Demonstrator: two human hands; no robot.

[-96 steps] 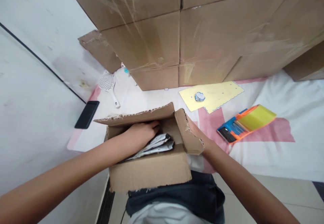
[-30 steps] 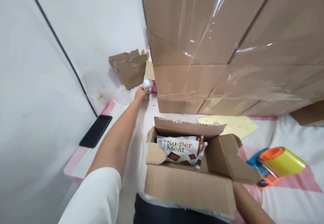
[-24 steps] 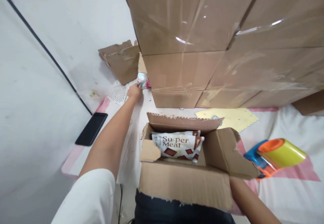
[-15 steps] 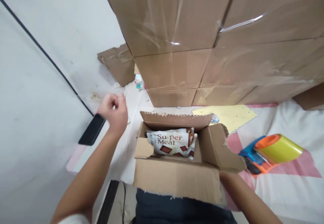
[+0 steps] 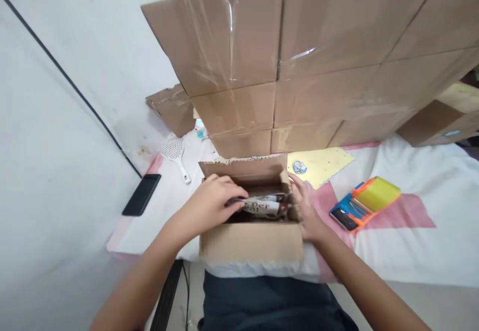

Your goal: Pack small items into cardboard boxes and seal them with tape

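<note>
An open cardboard box [image 5: 251, 242] stands at the table's front edge, its front and back flaps spread. Inside lie white packets [image 5: 264, 207] with brown print. My left hand [image 5: 219, 199] reaches over the box's left side, thumb and fingers closed on the left end of a packet, near a small dark item that I cannot make out. Against the box's right side is my right hand [image 5: 306, 210], its fingers wrapped round the right wall and flap.
Tall taped cardboard [image 5: 318, 91] rises behind the box. A black phone [image 5: 142, 195] and a white slotted spoon [image 5: 176, 155] lie left. To the right are a yellow sheet [image 5: 325, 164] and an orange-blue tape dispenser [image 5: 359, 206]. A brown box [image 5: 430, 121] sits far right.
My left hand has come down from the left onto the packets in the box. My right hand has moved up from beneath the right flap to the box's side. The view has shifted.
</note>
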